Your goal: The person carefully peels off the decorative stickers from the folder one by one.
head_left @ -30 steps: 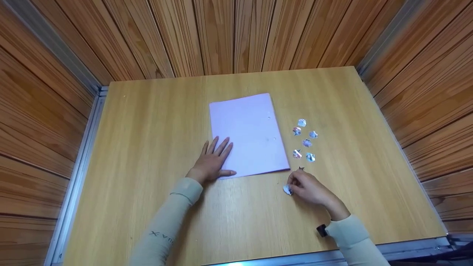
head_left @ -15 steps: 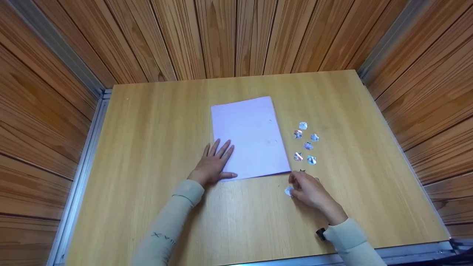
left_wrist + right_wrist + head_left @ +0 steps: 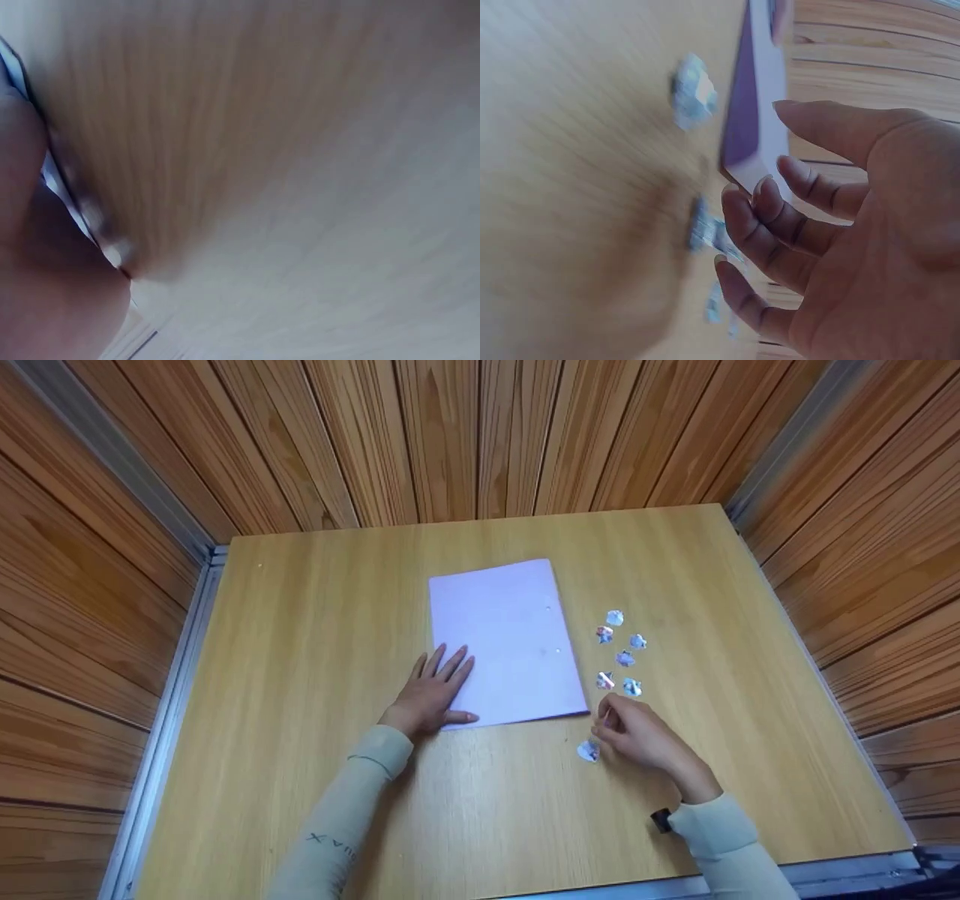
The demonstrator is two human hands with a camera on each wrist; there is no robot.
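Observation:
In the head view, my left hand [image 3: 429, 699] lies with fingers spread on the lower left corner of a lilac folder-like sheet [image 3: 502, 637]. My right hand [image 3: 637, 733] hovers by the lower right corner, thumb apart from loosely bent fingers; the right wrist view shows nothing between them. Just left of that hand, a small shiny silvery-blue cut-out [image 3: 588, 751] lies on the table. Further shiny cut-outs, some star-like, such as one cut-out [image 3: 605, 680], are scattered beyond it. From the right wrist, the near cut-out [image 3: 694, 91] sits apart from the fingertips.
The wooden table [image 3: 315, 607] is enclosed by wood-panelled walls [image 3: 442, 435] at the back and sides. A metal rail [image 3: 172, 682] runs along its left edge. A dark wrist strap piece [image 3: 661, 820] shows at the right cuff. The left wrist view is mostly blurred tabletop.
My right hand has let go of the near cut-out and moved slightly up and right, the cut-out staying on the table. My left hand has kept its place on the lilac sheet.

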